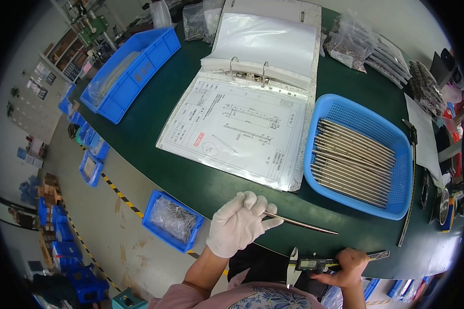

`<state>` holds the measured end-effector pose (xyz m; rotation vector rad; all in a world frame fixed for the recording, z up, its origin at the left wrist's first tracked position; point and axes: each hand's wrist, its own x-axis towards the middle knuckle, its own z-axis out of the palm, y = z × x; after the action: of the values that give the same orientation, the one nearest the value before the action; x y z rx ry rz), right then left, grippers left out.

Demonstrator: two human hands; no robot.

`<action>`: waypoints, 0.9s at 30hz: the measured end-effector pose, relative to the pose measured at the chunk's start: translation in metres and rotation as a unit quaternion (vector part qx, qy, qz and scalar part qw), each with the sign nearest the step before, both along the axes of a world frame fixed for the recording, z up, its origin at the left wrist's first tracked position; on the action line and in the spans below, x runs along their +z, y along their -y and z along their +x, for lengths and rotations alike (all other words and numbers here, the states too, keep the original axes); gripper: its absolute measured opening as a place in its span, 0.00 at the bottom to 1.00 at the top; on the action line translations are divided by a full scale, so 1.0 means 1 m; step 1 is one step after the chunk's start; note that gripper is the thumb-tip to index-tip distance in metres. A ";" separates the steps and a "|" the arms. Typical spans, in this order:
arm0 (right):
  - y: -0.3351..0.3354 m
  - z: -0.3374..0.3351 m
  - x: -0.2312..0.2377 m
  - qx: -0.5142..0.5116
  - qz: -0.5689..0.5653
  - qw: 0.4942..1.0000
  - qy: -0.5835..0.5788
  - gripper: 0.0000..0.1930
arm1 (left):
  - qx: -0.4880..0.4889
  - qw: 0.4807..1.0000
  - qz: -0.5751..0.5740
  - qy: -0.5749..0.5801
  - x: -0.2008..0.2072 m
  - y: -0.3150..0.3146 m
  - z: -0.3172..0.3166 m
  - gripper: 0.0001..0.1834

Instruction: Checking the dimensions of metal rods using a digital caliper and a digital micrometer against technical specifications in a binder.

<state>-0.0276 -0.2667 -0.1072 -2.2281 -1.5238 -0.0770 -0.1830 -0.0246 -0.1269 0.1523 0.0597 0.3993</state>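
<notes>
My left hand point(238, 224), in a white glove, pinches one end of a thin metal rod point(307, 225) that points off to the right above the table's near edge. My bare right hand point(348, 268) grips a digital caliper point(308, 263) close to my body, its jaws on the left and its beam running right. Rod and caliper are apart. To the right of the hands, a light blue perforated basket point(404, 193) holds several similar rods point(351, 160) lying side by side.
An open ring binder point(232, 129) with a technical drawing lies on the green table point(191, 183). A blue bin point(123, 98) stands at the back left, bagged parts point(351, 44) at the back right. Below the table's left edge is a blue crate point(172, 220). A long ruler point(408, 206) lies beside the basket.
</notes>
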 end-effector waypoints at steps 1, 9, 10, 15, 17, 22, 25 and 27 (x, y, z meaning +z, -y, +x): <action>-0.001 0.000 0.001 0.006 -0.004 1.000 -0.001 0.35 | 0.000 1.000 -0.006 0.010 -0.001 0.000 0.000 0.18; 0.005 0.007 0.006 0.023 0.044 0.999 0.000 0.30 | 0.013 0.999 -0.018 -0.026 0.004 0.004 0.006 0.15; 0.009 0.009 0.008 0.027 0.054 0.998 -0.022 0.30 | 0.027 0.999 -0.025 -0.028 0.007 0.007 0.007 0.15; 0.019 0.013 0.009 -0.010 0.058 0.998 -0.004 0.29 | 0.020 0.999 -0.021 -0.023 0.009 0.003 0.007 0.15; 0.017 0.012 0.005 -0.040 0.082 0.996 0.000 0.31 | 0.010 0.999 -0.008 -0.050 0.004 -0.001 0.004 0.15; 0.017 0.007 -0.006 -0.025 0.057 0.998 -0.002 0.32 | 0.015 1.000 -0.002 -0.001 -0.004 -0.002 -0.003 0.17; 0.019 0.006 -0.009 -0.023 0.039 0.999 0.016 0.32 | 0.003 1.000 -0.014 0.017 -0.002 -0.003 -0.002 0.18; 0.020 0.006 -0.010 -0.044 0.037 0.998 0.011 0.32 | -0.013 1.000 -0.016 0.010 -0.001 -0.003 -0.001 0.20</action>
<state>-0.0215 -0.2865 -0.1168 -2.2417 -1.4106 -0.1838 -0.1842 -0.0215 -0.1278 0.1175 0.0434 0.3738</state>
